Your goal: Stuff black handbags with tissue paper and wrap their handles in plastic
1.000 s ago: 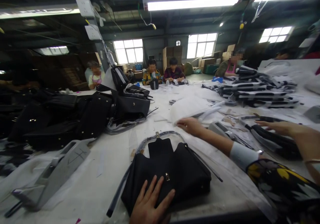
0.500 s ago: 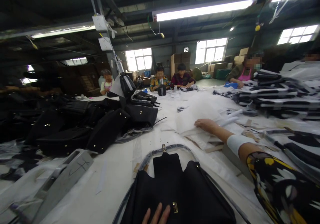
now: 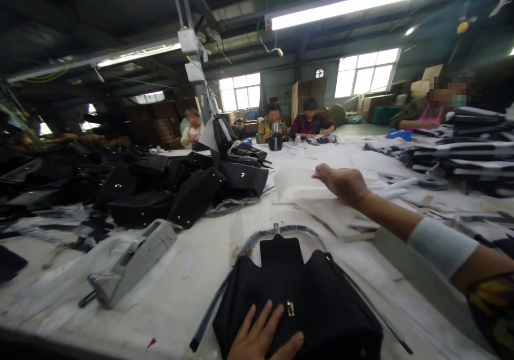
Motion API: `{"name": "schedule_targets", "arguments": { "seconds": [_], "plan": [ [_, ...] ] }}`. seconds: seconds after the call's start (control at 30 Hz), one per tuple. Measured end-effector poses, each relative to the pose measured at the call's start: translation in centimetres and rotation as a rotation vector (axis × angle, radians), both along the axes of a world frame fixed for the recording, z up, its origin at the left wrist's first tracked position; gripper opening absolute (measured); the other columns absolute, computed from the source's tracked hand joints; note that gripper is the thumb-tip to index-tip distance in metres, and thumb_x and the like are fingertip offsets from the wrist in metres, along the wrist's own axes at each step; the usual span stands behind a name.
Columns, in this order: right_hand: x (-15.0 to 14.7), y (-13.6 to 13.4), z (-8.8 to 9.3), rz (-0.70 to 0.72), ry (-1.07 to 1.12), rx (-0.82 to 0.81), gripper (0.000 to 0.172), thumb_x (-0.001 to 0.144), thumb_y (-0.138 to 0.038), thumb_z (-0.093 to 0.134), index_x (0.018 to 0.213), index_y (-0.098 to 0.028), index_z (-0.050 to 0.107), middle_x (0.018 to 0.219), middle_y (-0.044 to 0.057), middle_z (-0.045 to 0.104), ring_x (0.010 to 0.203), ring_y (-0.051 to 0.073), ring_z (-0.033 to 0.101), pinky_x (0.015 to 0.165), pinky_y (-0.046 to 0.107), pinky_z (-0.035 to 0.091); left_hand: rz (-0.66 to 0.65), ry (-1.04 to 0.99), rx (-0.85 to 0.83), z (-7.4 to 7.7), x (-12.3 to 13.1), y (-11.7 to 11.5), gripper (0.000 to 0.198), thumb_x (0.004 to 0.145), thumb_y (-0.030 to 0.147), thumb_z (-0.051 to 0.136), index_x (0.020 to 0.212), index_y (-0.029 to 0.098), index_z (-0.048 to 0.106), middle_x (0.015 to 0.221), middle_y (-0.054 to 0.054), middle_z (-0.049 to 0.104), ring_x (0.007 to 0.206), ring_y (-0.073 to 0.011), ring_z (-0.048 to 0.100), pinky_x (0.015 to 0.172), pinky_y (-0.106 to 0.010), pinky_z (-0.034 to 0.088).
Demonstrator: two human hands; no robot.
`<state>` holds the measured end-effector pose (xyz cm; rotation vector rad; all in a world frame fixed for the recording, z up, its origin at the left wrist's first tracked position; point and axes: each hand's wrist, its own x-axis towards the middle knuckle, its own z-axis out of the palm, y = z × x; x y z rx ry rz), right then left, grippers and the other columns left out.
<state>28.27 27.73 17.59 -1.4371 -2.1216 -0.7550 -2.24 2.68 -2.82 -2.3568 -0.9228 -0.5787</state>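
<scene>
A black handbag (image 3: 321, 306) lies on the white table in front of me. Its flap tab points away from me, a gold clasp is on its front, and its handle is wrapped in clear film. My left hand (image 3: 261, 330) rests flat on the bag's front with fingers spread, left of the clasp. Beyond the bag, my right hand (image 3: 341, 183) pinches the edge of a thin white sheet (image 3: 293, 183) on a stack of similar sheets. Whether the sheet is paper or foam I cannot tell.
Black bags (image 3: 196, 196) are heaped on the left, near a grey tape dispenser-like tool (image 3: 140, 261). At the right stands a stack of black-and-white wrapped pieces (image 3: 453, 154). Several people sit at the far side, and a post with sockets (image 3: 187, 39) rises behind the heap.
My right hand has gone from lying on the white sheets to a raised pinch, lifting a sheet's edge. My left hand shows further up on the bag. The view has swung left.
</scene>
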Motion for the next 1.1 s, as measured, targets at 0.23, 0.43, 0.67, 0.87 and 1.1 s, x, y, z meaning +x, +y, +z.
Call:
{"name": "schedule_targets", "arguments": {
  "seconds": [0.23,0.43,0.67,0.87,1.1],
  "plan": [
    [-5.7,-14.2,-4.3,0.541,-0.063,-0.440,0.034,0.094,-0.023,0.052,0.125,-0.030,0.064,0.088,0.001,0.076,0.069,0.016,0.068,0.058,0.025,0.037,0.046,-0.044,-0.416,5.0,0.7,-2.5,0.071,0.088,0.032,0.061,0.152,0.034,0.032,0.154,-0.013,0.041,0.138,-0.0345,0.044,0.105,-0.058,0.047],
    [-7.1,-20.0,-7.3,0.761,-0.088,-0.723,0.038,0.082,-0.022,0.059,0.119,-0.025,0.069,0.111,0.008,0.071,0.104,0.025,0.064,0.096,0.041,0.045,0.087,-0.148,-0.646,5.0,0.9,-3.4,0.068,0.088,0.029,0.060,0.151,0.038,0.033,0.141,-0.004,0.058,0.125,-0.0280,0.058,0.100,-0.045,0.054],
    [-7.2,-22.1,-10.7,0.658,-0.086,-0.840,0.067,0.087,-0.012,0.050,0.151,-0.030,0.039,0.157,0.009,0.037,0.147,0.033,0.028,0.116,0.061,0.026,0.103,-0.208,-0.680,3.9,0.8,-4.0,0.046,0.092,0.032,0.057,0.138,0.035,0.053,0.138,-0.002,0.060,0.124,-0.0265,0.060,0.108,-0.043,0.047],
    [-7.5,-23.1,-11.5,0.587,-0.112,-0.857,0.069,0.087,-0.012,0.051,0.153,-0.025,0.035,0.159,0.015,0.030,0.144,0.037,0.031,0.115,0.064,0.026,0.072,-0.218,-0.672,4.0,0.9,-3.6,0.043,0.093,0.034,0.055,0.136,0.031,0.056,0.140,-0.006,0.059,0.129,-0.0309,0.055,0.108,-0.050,0.046],
    [-7.1,-23.1,-13.0,0.589,-0.075,-0.853,0.063,0.096,-0.021,0.048,0.156,-0.027,0.028,0.162,0.013,0.023,0.148,0.034,0.024,0.117,0.061,0.023,0.109,-0.155,-0.648,6.3,1.1,-5.4,0.052,0.089,0.020,0.056,0.141,0.024,0.050,0.138,-0.013,0.059,0.122,-0.0318,0.059,0.100,-0.049,0.052]
  ]
}}
